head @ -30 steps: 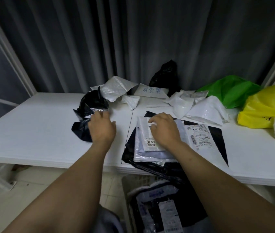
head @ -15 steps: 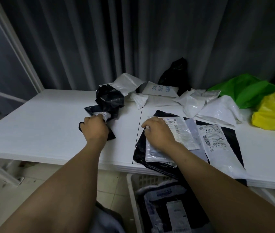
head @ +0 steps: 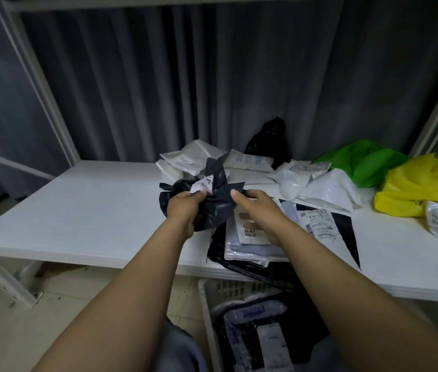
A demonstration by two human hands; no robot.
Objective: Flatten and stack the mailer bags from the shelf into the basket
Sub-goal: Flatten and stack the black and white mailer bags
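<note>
In the head view, the left hand (head: 183,208) is clenched round a crumpled black bag (head: 217,208) and holds it up off the shelf (head: 91,210), just left of the flat stack (head: 250,245). Held in the air like this, the bag is probably easier to pull open and smooth than it would be lying bunched on the board. The right hand (head: 255,205) is at the bag's right flap with its thumb against the edge. Its fingers are hidden behind the plastic, so it cannot be told whether it has hold of the bag. The stack lies at the shelf's front edge, directly above the basket (head: 209,299), which already holds bags. That placement likely makes for a short drop. More loose bags (head: 193,157) wait at the back of the shelf.

Half a second ago the black bag lay on the shelf under the left hand, and the right hand pressed down on the stack. The bag has since been lifted, and the right hand has left the stack to meet it.
</note>
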